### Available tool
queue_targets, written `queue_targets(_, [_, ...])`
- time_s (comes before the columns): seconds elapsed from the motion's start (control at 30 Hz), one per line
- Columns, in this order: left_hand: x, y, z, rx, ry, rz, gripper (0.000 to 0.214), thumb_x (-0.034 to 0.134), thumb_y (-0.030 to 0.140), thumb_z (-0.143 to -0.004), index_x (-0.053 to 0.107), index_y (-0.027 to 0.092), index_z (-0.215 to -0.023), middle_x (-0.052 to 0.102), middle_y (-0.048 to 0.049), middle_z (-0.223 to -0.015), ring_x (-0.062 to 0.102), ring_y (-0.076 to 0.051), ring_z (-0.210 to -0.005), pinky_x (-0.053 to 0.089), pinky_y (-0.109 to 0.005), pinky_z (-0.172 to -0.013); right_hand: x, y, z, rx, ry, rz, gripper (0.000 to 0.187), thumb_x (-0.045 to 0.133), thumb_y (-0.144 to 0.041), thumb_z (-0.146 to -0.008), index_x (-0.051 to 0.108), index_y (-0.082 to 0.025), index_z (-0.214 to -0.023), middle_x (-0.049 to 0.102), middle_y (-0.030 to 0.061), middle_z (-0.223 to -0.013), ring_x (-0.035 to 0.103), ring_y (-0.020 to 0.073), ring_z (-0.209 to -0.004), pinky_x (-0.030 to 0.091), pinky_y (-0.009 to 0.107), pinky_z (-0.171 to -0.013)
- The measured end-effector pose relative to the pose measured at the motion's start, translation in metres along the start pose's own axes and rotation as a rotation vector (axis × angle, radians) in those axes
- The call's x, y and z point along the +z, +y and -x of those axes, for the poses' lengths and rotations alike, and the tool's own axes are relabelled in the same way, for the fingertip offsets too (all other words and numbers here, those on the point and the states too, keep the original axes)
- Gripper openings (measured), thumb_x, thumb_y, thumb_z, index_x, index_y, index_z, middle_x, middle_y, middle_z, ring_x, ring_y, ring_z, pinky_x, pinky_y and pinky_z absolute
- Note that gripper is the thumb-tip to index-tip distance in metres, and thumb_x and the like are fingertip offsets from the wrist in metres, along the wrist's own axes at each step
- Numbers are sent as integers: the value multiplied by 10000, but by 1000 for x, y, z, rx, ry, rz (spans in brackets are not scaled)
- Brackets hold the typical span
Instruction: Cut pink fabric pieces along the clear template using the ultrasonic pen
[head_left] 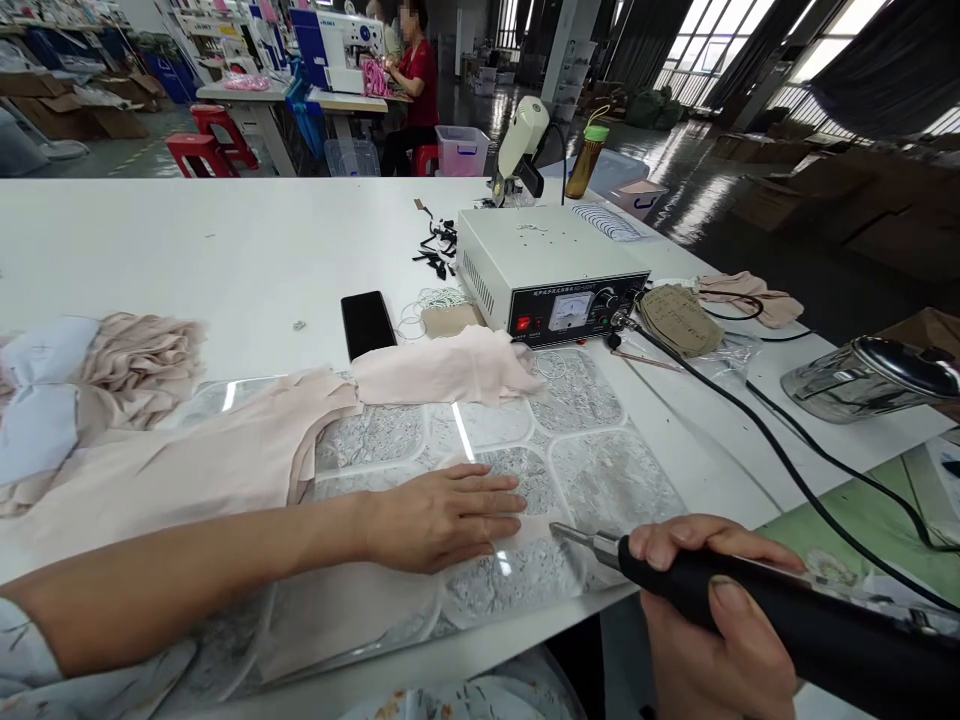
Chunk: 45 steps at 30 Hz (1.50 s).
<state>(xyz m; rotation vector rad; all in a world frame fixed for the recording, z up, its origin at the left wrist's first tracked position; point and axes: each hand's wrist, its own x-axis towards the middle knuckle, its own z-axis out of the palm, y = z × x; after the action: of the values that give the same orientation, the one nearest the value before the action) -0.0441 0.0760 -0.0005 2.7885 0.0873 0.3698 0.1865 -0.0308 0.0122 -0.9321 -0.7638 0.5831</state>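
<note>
My left hand (450, 515) lies flat with fingers stretched, pressing on a pale pink fabric piece (352, 605) spread over a glossy grey-patterned mat (600, 470). In my right hand (720, 610) is a black-handled ultrasonic cutter (787, 610); my fingers and thumb wrap its grip. Its thin metal tip sits at the right end of the fabric strip, just beyond my left fingertips. Whether the tip touches the cloth I cannot tell. Further back, a folded pink fabric piece (442, 368) and a larger stack of pink fabric (187, 470) lie partly on the mat.
A generator box (551, 270) stands behind the mat; a black cable (757, 430) runs along the right. Around it are a phone (367, 322), a lidded glass jar (862, 380), a bottle (586, 165) and a bundle of fabric (142, 365). A person in red (420, 80) sits at a sewing machine.
</note>
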Motion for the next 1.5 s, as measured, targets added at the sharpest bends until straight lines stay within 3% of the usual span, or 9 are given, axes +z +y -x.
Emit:
queue_targets(0.2, [-11,-12,-8,4,-72,-85,329,389,262,-1039,602,119,-1245,485,-91,-1443,343,-245,-1412,284,-416,-1176,-1,4,-11,-23,-12,-43,131,587,-196,-705,561,-201,-834,530,-12,-762,523,121,-547,503,343,-529])
queue_targets(0.53, [-17,-38,-27,204,-242,-170,328,405,286,-1042,578,193,-1305,470,-40,-1458,301,-223,-1433,201,-402,-1216,5,9,-25,-87,-62,-103,121,621,-220,-757,598,-200,-874,590,6,-792,565,121,-530,504,322,-496])
queue_targets(0.8, [-24,-44,-31,244,-240,-118,331,424,337,-1035,595,192,-1278,496,-56,-1437,360,-217,-1405,230,-389,-1205,10,7,-30,-101,-56,-97,115,644,-256,-775,605,-189,-861,600,-1,-768,573,123,-511,482,315,-483])
queue_targets(1.03, [-26,-46,-36,308,-271,-98,310,424,287,-1040,578,225,-1302,539,-2,-1399,331,-187,-1420,186,-364,-1222,10,10,-31,-102,-55,-99,89,620,-237,-804,596,-196,-879,597,-5,-787,590,122,-528,498,315,-513])
queue_targets(1.27, [-19,-56,-35,450,-177,-151,262,490,267,-1015,637,174,-1212,603,-33,-1330,366,-208,-1402,258,-374,-1210,9,10,-31,-85,-56,-88,119,642,-268,-802,582,-199,-878,595,-3,-791,581,119,-527,503,318,-515])
queue_targets(1.5, [-18,-55,-33,477,-153,-178,227,514,251,-1003,668,159,-1141,598,-42,-1334,361,-218,-1403,290,-378,-1202,9,11,-32,-79,-35,-85,129,646,-284,-793,575,-208,-869,595,-8,-780,577,121,-514,498,318,-506])
